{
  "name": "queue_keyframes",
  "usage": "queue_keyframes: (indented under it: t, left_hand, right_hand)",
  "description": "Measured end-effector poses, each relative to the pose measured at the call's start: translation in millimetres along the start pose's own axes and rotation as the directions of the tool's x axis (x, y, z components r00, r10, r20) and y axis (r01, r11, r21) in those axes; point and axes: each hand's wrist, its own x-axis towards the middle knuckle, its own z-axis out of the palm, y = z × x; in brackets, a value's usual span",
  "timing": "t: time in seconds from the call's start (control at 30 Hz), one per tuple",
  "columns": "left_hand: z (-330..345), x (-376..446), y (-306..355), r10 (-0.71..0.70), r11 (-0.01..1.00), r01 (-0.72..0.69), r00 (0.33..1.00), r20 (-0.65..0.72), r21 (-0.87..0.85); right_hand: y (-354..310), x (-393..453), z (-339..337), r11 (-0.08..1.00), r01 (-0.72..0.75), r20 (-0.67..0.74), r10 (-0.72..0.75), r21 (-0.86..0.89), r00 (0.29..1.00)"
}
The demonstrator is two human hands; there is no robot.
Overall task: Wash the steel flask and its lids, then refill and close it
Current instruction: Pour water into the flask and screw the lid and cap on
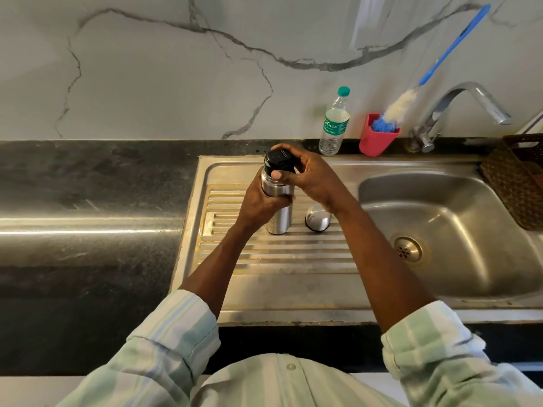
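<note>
A steel flask (278,218) stands upright on the ribbed drainboard (264,259) of the sink. My left hand (258,205) grips its body from the left. A black inner lid (278,160) sits on the flask's mouth, and my right hand (305,174) curls round that lid from above and the right. Just right of the flask, partly under my right wrist, a steel cup lid (318,219) stands mouth down on the drainboard.
A plastic water bottle (335,124) with a green cap stands at the back wall. Beside it a red holder (377,136) carries a blue-handled bottle brush (405,101). A tap (458,104) overhangs the sink basin (440,230). A brown woven basket (517,183) sits far right. Dark countertop (88,201) spreads left.
</note>
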Motion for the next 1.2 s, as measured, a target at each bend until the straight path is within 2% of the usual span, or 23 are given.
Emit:
queue_keyframes:
  t: [0.13, 0.27, 0.37, 0.47, 0.57, 0.67, 0.7, 0.77, 0.83, 0.9, 0.97, 1.07, 1.13, 1.2]
  left_hand:
    - [1, 0, -3, 0.014, 1.000, -0.014, 1.000, -0.009, -0.010]
    - [1, -1, -4, 0.014, 1.000, -0.014, 1.000, -0.009, 0.009]
    - [3, -2, -2, 0.021, 0.999, -0.020, 1.000, -0.018, 0.041]
    - [4, -4, 1, 0.005, 0.998, -0.003, 0.999, -0.035, 0.056]
    - [0, -1, -3, -0.009, 0.997, 0.008, 1.000, 0.010, 0.082]
    - [-5, 1, -4, -0.030, 0.995, 0.026, 0.999, 0.036, 0.094]
    - [-5, 1, -3, -0.030, 0.995, 0.027, 0.999, 0.036, 0.099]
    - [-4, 1, 0, -0.033, 0.994, 0.030, 0.999, 0.026, 0.108]
    - [-3, 1, -1, -0.035, 0.992, 0.032, 0.999, 0.023, 0.119]
    - [-3, 1, -2, -0.036, 0.991, 0.033, 0.999, 0.019, 0.126]
    - [-3, 1, -2, -0.034, 0.991, 0.032, 0.999, 0.014, 0.133]
    - [-3, 0, -2, -0.027, 0.990, 0.026, 1.000, 0.003, 0.141]
    - [-2, -1, -1, -0.021, 0.989, 0.021, 1.000, 0.000, 0.144]
    - [-1, -1, -1, -0.018, 0.989, 0.019, 1.000, -0.005, 0.148]
  right_hand:
    - [1, -5, 22, 0.993, -0.001, -0.227, -0.025, -0.114, 0.973]
    - [0, -9, 48, 0.981, -0.015, -0.449, -0.076, -0.196, 0.890]
    - [7, -6, 65, 0.965, -0.067, -0.569, -0.092, -0.252, 0.817]
    - [8, -4, 75, 0.963, -0.116, -0.632, -0.066, -0.243, 0.772]
    - [10, -6, 65, 0.973, -0.044, -0.589, -0.099, -0.225, 0.802]
    - [12, -11, 33, 0.999, -0.026, -0.409, 0.036, 0.032, 0.912]
    - [16, -12, 22, 0.992, -0.042, -0.368, 0.084, 0.121, 0.926]
    - [29, -11, 6, 0.982, -0.093, -0.404, 0.154, 0.166, 0.902]
    - [50, -9, -5, 0.978, -0.191, -0.457, 0.205, 0.077, 0.865]
    - [68, -8, -10, 0.934, -0.349, -0.382, 0.294, -0.081, 0.876]
    - [82, -8, -11, 0.849, -0.447, -0.274, 0.375, -0.283, 0.886]
    - [95, -10, -4, 0.654, -0.418, -0.145, 0.430, -0.631, 0.891]
    - [101, -13, 4, 0.584, -0.398, -0.116, 0.459, -0.707, 0.881]
    - [111, -15, 9, 0.579, -0.397, -0.131, 0.446, -0.712, 0.885]
